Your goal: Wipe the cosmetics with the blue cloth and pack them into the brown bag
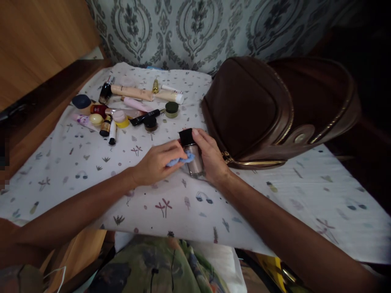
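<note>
My right hand (213, 156) is wrapped round a glass bottle (196, 163) with a square black cap and beige-grey contents, tilted above the patterned cloth. Pinched in the fingers of my left hand (161, 160) is a small blue cloth (181, 159), pressed against the side of the bottle. My fingers and the cloth cover part of the glass. Beyond my left hand lies a cluster of cosmetics, among them a beige tube (132, 92), a black tube (145, 117), a dark-lidded green jar (171, 109) and a small dark jar (150, 123).
A large brown leather bag (244, 110) with gold zips stands close by my right hand. The white printed tablecloth (183, 219) covers the table. Grey patterned wallpaper (198, 32) rises behind, and a wooden panel (42, 44) borders the left side.
</note>
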`<state>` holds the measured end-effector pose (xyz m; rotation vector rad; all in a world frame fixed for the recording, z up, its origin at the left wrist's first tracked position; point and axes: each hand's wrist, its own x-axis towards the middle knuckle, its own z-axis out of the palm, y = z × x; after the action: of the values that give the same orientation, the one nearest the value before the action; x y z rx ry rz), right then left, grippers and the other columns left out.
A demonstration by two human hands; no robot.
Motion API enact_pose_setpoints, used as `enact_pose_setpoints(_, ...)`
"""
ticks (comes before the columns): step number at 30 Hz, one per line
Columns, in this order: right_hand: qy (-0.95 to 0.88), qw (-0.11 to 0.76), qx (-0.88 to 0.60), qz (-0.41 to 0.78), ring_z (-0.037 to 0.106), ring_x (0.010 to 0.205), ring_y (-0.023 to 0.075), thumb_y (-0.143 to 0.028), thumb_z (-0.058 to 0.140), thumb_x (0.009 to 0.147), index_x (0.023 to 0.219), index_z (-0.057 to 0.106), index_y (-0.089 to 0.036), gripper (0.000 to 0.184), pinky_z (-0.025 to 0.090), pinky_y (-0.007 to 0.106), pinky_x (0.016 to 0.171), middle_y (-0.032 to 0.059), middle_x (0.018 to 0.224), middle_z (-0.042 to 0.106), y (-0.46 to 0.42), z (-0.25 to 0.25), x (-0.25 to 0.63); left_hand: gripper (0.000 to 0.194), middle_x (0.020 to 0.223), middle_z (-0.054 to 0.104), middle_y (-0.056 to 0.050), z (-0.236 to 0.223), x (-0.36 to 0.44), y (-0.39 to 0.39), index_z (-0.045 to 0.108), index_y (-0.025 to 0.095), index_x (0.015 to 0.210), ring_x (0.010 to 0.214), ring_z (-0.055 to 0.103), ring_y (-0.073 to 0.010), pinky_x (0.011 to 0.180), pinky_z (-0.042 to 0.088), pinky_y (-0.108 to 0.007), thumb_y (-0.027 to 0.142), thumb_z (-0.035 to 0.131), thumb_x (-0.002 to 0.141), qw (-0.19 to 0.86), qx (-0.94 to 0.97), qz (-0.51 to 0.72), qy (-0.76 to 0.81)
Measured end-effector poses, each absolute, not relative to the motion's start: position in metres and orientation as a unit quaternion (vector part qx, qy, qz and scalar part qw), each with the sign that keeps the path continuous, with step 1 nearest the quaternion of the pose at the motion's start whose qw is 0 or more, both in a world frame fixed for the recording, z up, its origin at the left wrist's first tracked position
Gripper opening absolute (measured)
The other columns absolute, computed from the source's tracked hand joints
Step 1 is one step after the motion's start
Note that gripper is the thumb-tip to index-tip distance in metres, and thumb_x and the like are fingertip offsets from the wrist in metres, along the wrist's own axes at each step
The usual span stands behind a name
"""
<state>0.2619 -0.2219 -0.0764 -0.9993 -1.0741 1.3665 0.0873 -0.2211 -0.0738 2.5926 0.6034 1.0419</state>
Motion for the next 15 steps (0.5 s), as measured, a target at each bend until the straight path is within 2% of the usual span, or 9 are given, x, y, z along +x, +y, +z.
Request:
enact_pose_setpoints(3, -0.429, 0.525, -0.429, 0.596, 0.062, 0.072, 0.0156, -0.061, 0.078, 0.071, 0.093, 0.058, -0.022, 0.049, 0.051, 0.028, 0.062, 0.0011, 0.083, 0.067, -0.222, -0.077, 0.263, 0.012, 0.096, 0.065, -0.007, -0.074, 0.091, -0.228, 0.061, 0.017, 0.097, 0.085, 0.063, -0.014, 0.072, 0.054, -0.026, 0.017, 0.049, 0.098, 0.114, 0.928, 0.302, 0.187)
enact_pose_setpoints(8, -0.486, 0.525, -0.429, 0.551, 0.066, 0.086, 0.0183, -0.05, 0.089, 0.06, 0.104, 0.061, -0.023, 0.059, 0.055, 0.031, 0.075, 0.0023, 0.091, 0.07, -0.219, -0.079, 0.265, 0.017, 0.095, 0.067, -0.006, -0.072, 0.092, -0.232, 0.063, 0.016, 0.097, 0.086, 0.064, -0.0141, 0.074, 0.055, -0.026, 0.017, 0.046, 0.099, 0.101, 0.939, 0.269, 0.188)
enact_pose_setpoints(11, -0.519, 0.523, -0.418, 0.531, 0.066, 0.096, 0.0212, -0.05, 0.087, 0.064, 0.11, 0.061, -0.022, 0.059, 0.056, 0.034, 0.084, 0.0041, 0.098, 0.071, -0.218, -0.078, 0.267, 0.018, 0.097, 0.067, -0.006, -0.07, 0.091, -0.231, 0.063, 0.017, 0.099, 0.088, 0.064, -0.014, 0.076, 0.055, -0.026, 0.018, 0.045, 0.1, 0.101, 0.943, 0.254, 0.192)
enact_pose_setpoints(15, -0.568, 0.503, -0.413, 0.503, 0.067, 0.099, 0.0235, -0.052, 0.082, 0.072, 0.12, 0.061, -0.02, 0.061, 0.056, 0.036, 0.086, 0.0056, 0.102, 0.07, -0.218, -0.076, 0.272, 0.017, 0.098, 0.067, -0.006, -0.07, 0.09, -0.231, 0.064, 0.017, 0.1, 0.086, 0.064, -0.014, 0.072, 0.053, -0.025, 0.016, 0.046, 0.099, 0.088, 0.95, 0.239, 0.182)
